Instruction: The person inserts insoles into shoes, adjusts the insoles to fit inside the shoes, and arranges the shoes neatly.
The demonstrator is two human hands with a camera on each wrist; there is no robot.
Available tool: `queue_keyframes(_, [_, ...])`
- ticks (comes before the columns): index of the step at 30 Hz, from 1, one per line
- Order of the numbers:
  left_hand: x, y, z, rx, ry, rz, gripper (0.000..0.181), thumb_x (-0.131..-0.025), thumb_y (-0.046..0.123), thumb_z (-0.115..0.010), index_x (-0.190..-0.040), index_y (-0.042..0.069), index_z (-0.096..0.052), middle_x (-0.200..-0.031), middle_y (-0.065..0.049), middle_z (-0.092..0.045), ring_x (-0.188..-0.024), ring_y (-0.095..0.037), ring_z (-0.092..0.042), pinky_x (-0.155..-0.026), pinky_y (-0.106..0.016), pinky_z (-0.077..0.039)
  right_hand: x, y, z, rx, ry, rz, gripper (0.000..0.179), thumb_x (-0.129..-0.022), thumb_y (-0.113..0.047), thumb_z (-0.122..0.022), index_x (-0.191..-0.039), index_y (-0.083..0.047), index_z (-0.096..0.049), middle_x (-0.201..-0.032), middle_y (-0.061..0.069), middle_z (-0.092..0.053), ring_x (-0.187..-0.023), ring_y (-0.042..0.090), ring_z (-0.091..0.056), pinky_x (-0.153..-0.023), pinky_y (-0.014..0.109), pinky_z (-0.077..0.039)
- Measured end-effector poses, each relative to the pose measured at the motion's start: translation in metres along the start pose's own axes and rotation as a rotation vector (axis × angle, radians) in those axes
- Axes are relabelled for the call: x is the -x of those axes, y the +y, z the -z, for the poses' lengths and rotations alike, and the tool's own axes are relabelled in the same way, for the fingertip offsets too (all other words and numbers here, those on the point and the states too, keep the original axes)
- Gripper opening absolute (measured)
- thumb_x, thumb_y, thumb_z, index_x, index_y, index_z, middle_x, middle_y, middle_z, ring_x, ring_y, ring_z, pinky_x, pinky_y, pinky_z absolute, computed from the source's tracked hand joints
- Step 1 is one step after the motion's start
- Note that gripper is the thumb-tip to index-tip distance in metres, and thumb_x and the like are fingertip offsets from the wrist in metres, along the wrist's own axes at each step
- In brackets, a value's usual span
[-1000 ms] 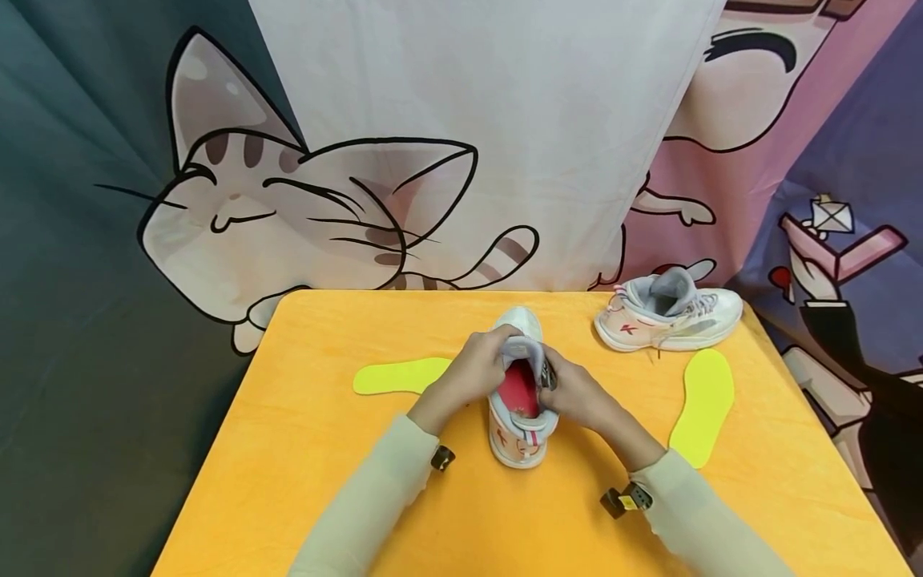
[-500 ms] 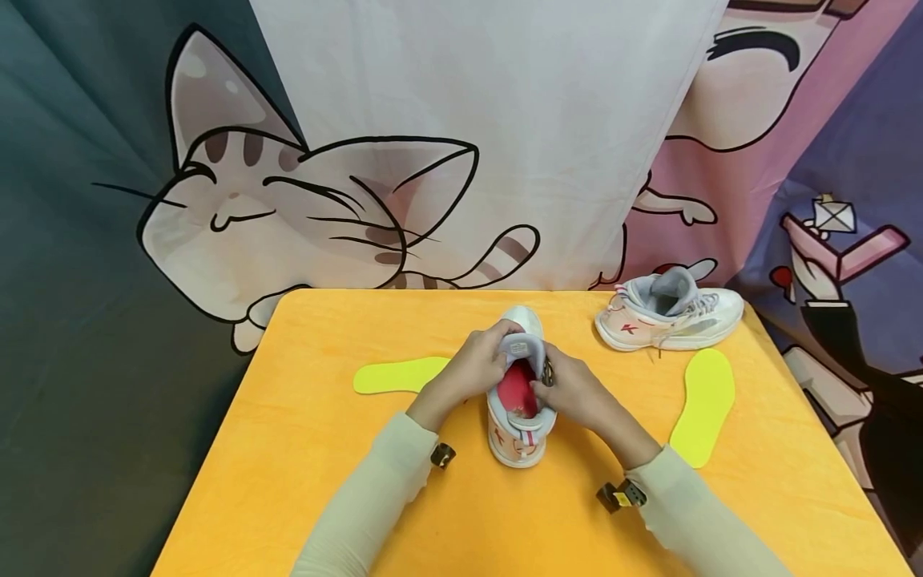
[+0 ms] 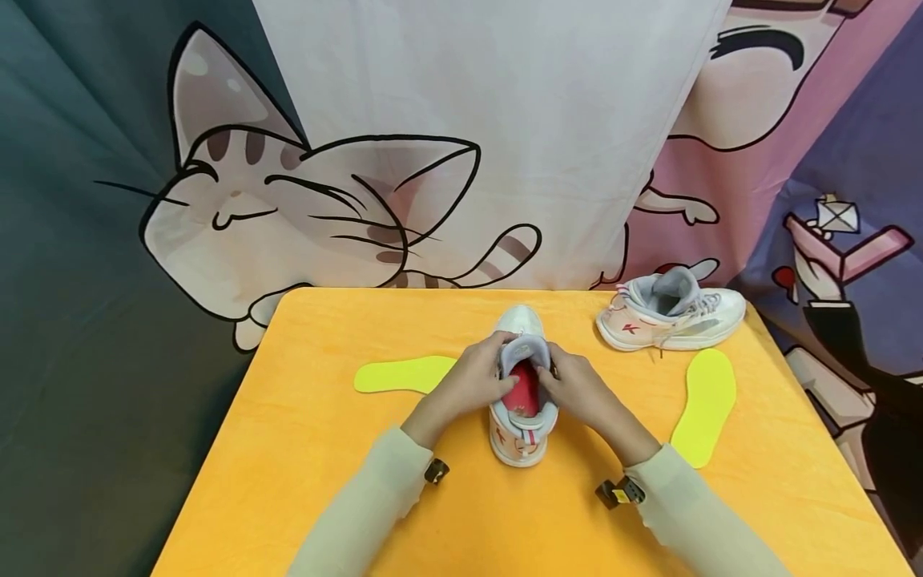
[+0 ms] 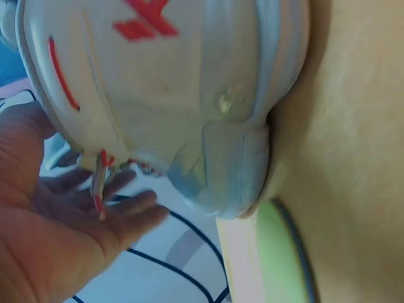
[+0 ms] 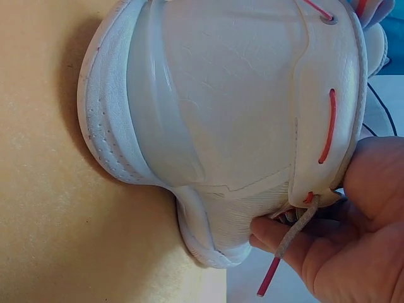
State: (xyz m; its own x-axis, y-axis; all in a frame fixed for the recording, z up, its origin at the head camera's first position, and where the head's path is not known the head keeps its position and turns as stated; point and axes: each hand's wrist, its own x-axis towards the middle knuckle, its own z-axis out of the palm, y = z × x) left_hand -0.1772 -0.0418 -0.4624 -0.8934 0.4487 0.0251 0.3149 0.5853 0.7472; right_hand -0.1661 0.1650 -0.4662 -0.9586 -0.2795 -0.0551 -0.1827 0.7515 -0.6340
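A white sneaker (image 3: 517, 450) stands upright mid-table, heel towards me, with a red lining (image 3: 524, 390) showing inside its opening. My left hand (image 3: 472, 377) holds the left side of the collar, thumb over the edge into the opening. In the left wrist view, its fingers (image 4: 136, 218) spread beside a hanging red-tipped lace (image 4: 99, 186). Opposite, my right hand (image 3: 578, 390) grips the right side near the grey tongue (image 3: 525, 348), thumb inside. The right wrist view has its fingers bent by the eyelets, behind another lace end (image 5: 293, 233).
A second white sneaker (image 3: 710, 322) stands at the back right, toe pointing right. One yellow-green insole (image 3: 395, 375) lies left of my left hand, partly covered by it. Another insole (image 3: 703, 409) lies on the right of the yellow table (image 3: 490, 529). A printed cloth (image 3: 447, 72) hangs behind.
My left thumb has moved over the collar into the opening, and the left hand has lowered slightly. My right thumb has shifted up towards the tongue. The sneaker stays in nearly the same spot.
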Motion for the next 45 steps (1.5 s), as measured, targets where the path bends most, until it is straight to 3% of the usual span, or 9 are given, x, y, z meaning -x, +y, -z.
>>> queue_keyframes(3, [0.004,0.0,-0.004,0.03,-0.014,0.054,0.064,-0.092,0.01,-0.076,-0.148,0.007,-0.047,-0.139,-0.009,-0.062,-0.124,-0.021,-0.061,-0.107,-0.04,-0.052,0.0,0.0,0.002,-0.002,0.003,0.004,0.033,-0.104,-0.018,-0.058,-0.132,0.0,-0.058,-0.107,0.017,-0.071,-0.086,0.025,-0.064,-0.075,0.04,-0.055])
queue_keyframes(7, [0.007,0.0,-0.008,0.061,0.016,0.098,0.048,-0.097,0.007,-0.065,-0.144,0.004,-0.051,-0.134,-0.012,-0.065,-0.12,-0.02,-0.064,-0.103,-0.04,-0.055,0.0,0.002,0.004,-0.01,-0.007,0.019,0.034,-0.104,-0.018,-0.058,-0.132,0.001,-0.058,-0.107,0.016,-0.072,-0.088,0.025,-0.064,-0.076,0.041,-0.055])
queue_keyframes(17, [0.008,-0.004,-0.008,0.107,0.01,0.111,0.04,-0.109,0.016,-0.048,-0.148,0.004,-0.05,-0.14,-0.013,-0.064,-0.128,-0.018,-0.062,-0.105,-0.04,-0.053,0.001,0.015,0.008,-0.072,-0.03,0.074,0.029,-0.104,-0.013,-0.058,-0.13,-0.001,-0.063,-0.103,0.013,-0.072,-0.086,0.021,-0.065,-0.076,0.038,-0.055])
queue_keyframes(28, [0.014,-0.013,-0.011,0.116,0.027,0.121,0.045,-0.105,0.028,-0.06,-0.146,0.011,-0.053,-0.14,-0.01,-0.065,-0.122,-0.02,-0.063,-0.106,-0.041,-0.053,0.004,0.019,0.0,-0.095,0.02,0.047,0.04,-0.101,-0.018,-0.064,-0.138,-0.002,-0.062,-0.112,0.016,-0.073,-0.086,0.022,-0.065,-0.073,0.035,-0.055])
queue_keyframes(32, [0.02,-0.015,-0.009,0.109,0.004,0.112,0.051,-0.105,0.039,-0.058,-0.148,0.013,-0.05,-0.141,-0.008,-0.063,-0.126,-0.021,-0.061,-0.109,-0.044,-0.05,0.009,0.02,-0.006,-0.126,0.02,0.035,0.048,-0.102,-0.02,-0.064,-0.146,-0.005,-0.055,-0.129,0.018,-0.069,-0.104,0.027,-0.067,-0.087,0.045,-0.058])
queue_keyframes(36, [0.028,-0.02,-0.002,0.108,0.003,0.056,0.051,-0.109,0.042,-0.046,-0.151,0.013,-0.046,-0.148,-0.008,-0.057,-0.137,-0.023,-0.054,-0.116,-0.047,-0.043,0.015,0.023,-0.008,-0.202,0.019,0.055,0.053,-0.103,-0.021,-0.063,-0.152,-0.007,-0.049,-0.145,0.019,-0.06,-0.129,0.034,-0.061,-0.104,0.054,-0.051])
queue_keyframes(40, [0.035,-0.028,0.01,0.082,0.071,0.002,0.048,-0.113,0.037,-0.035,-0.15,0.01,-0.049,-0.149,-0.01,-0.057,-0.141,-0.026,-0.051,-0.119,-0.049,-0.039,0.021,0.027,-0.005,-0.289,-0.001,0.096,0.054,-0.105,-0.022,-0.06,-0.155,-0.008,-0.044,-0.154,0.019,-0.052,-0.143,0.037,-0.049,-0.113,0.054,-0.042])
queue_keyframes(45, [0.045,-0.044,0.026,-0.02,0.15,0.027,0.046,-0.114,0.033,-0.034,-0.148,0.009,-0.054,-0.149,-0.009,-0.058,-0.143,-0.027,-0.05,-0.119,-0.048,-0.039,0.027,0.036,0.003,-0.306,-0.011,0.128,0.055,-0.107,-0.027,-0.057,-0.155,-0.006,-0.042,-0.156,0.02,-0.049,-0.145,0.039,-0.045,-0.115,0.055,-0.039])
